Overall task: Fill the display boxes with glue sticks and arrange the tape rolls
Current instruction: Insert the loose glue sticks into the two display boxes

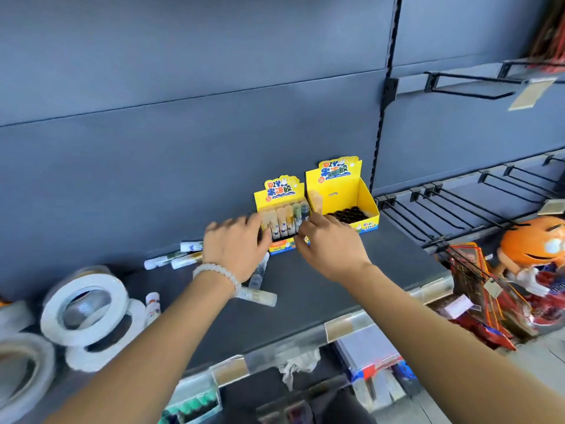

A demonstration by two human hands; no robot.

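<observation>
Two yellow display boxes stand at the back of the dark shelf (305,301). The left box (282,197) holds a row of glue sticks (286,220) lying tilted in it. The right box (345,194) has dark-capped sticks standing in its bottom. My left hand (235,249) touches the left side of the left box, fingers curled at its edge. My right hand (330,249) pinches at that box's front right corner. Loose glue sticks lie behind my left hand (174,258) and under my left wrist (258,296). White tape rolls (85,310) sit at the left.
Black wire hooks (458,209) jut from the wall at the right. An orange plush toy (535,246) and red packets (477,289) hang below them. A lower shelf holds notebooks (367,350) and a box of small items (192,405). More tape rolls (21,368) lie at the far left.
</observation>
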